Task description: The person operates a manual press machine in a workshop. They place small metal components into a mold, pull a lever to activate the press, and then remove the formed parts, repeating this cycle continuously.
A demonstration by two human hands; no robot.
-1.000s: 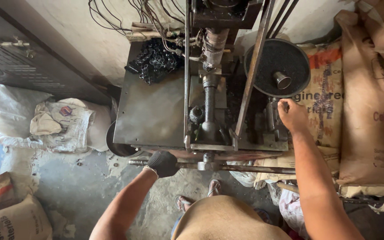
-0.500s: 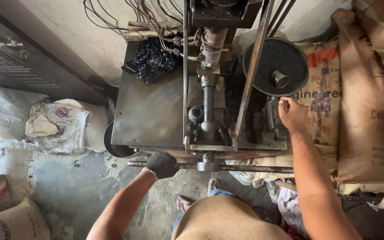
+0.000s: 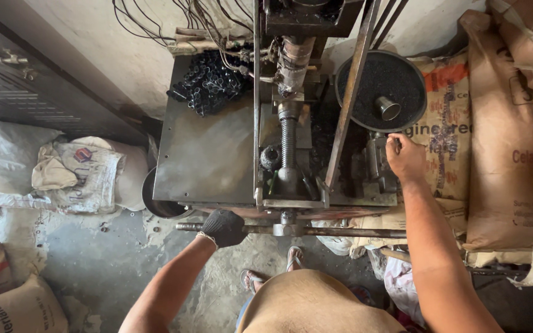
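Observation:
I look down on a worn metal press machine (image 3: 211, 154) with a vertical screw shaft (image 3: 288, 145) at its middle. My left hand (image 3: 223, 227), in a dark glove, grips the long horizontal steel bar (image 3: 340, 232) that runs along the machine's front. My right hand (image 3: 405, 157), bare, rests at the machine's right side, fingers curled on a metal part just below a round black dish (image 3: 380, 89) with a small metal cup in it. A heap of small black pieces (image 3: 208, 83) lies at the back left of the machine's table.
Large brown sacks (image 3: 513, 135) stand to the right. White bags (image 3: 81, 169) lie on the concrete floor at left, more sacks (image 3: 7, 302) at the lower left. Cables (image 3: 198, 18) hang along the wall behind. My sandalled feet (image 3: 272, 271) are below the bar.
My right hand has shifted slightly up toward the dish's edge. My left hand stays on the bar. The view has drifted a little.

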